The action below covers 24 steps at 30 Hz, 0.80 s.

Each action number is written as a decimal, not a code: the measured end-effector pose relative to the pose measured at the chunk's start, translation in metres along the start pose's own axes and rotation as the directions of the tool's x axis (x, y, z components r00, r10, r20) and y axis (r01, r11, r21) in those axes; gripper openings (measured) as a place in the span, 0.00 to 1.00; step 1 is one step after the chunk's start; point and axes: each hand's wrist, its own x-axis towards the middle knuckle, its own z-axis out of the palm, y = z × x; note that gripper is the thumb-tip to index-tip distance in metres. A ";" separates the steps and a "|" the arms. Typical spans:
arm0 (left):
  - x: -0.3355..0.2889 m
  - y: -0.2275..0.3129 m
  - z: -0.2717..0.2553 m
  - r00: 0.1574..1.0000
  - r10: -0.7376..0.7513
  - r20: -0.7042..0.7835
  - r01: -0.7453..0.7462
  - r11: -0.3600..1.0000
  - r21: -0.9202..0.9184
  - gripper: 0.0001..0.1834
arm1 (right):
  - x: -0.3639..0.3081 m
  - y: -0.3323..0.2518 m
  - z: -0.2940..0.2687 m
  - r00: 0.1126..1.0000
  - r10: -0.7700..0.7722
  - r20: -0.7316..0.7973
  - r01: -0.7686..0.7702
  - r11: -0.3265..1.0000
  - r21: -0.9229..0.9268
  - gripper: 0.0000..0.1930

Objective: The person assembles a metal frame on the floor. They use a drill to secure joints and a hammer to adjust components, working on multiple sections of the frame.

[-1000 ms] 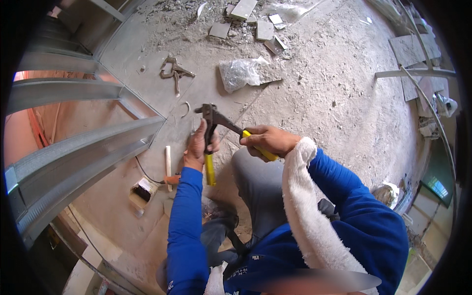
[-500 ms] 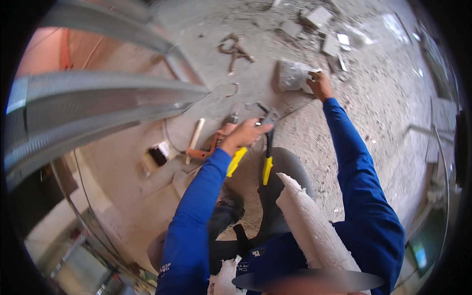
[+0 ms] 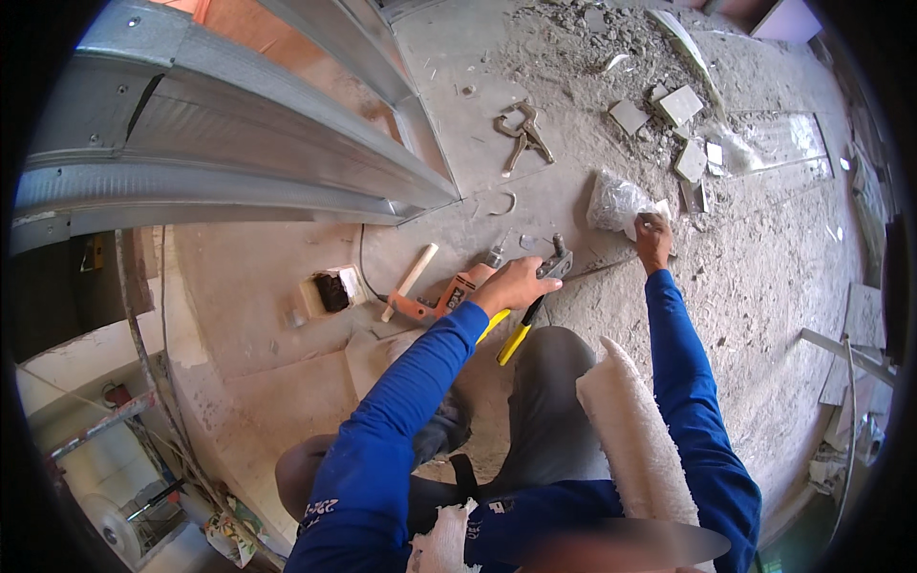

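My left hand [image 3: 517, 286] is closed around the upper part of a plier-like hand tool [image 3: 556, 265] with a grey metal head and yellow grips. The tool's yellow-ended handles point down toward my knees, partly behind the hand. Farther right, my right hand [image 3: 653, 241] has its fingers closed on the near end of a clear plastic bag [image 3: 616, 201] lying on the floor. What is inside the bag I cannot make out. Just left of my left hand lies an orange power drill [image 3: 449, 296] on its side, partly covered by that hand.
A locking clamp [image 3: 522, 138] lies beyond the tool. Metal studs [image 3: 287, 124] rise at the left. Left of the drill are a wooden stick [image 3: 411, 281] and a square floor hole [image 3: 332, 290]. Broken tiles [image 3: 680, 105] and rubble are at the far right.
The view has shifted, so floor things appear farther right. The tool's yellow handles, plainly spread before, now appear closer together. Both hands stay at the same things.
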 end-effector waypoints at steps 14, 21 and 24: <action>-0.025 0.049 -0.001 1.000 -0.011 -0.019 0.019 0.879 0.477 0.23 | -0.034 -0.167 -0.079 0.766 -0.138 0.627 -0.063 0.956 0.287 0.12; -0.031 0.055 0.001 0.997 0.073 0.007 -0.065 0.841 0.538 0.21 | -0.032 -0.186 -0.084 0.646 -0.151 0.748 -0.008 0.979 0.204 0.13; -0.031 0.053 0.004 0.997 0.077 0.005 -0.067 0.832 0.551 0.21 | -0.034 -0.186 -0.085 0.601 -0.094 0.794 -0.006 0.992 0.122 0.11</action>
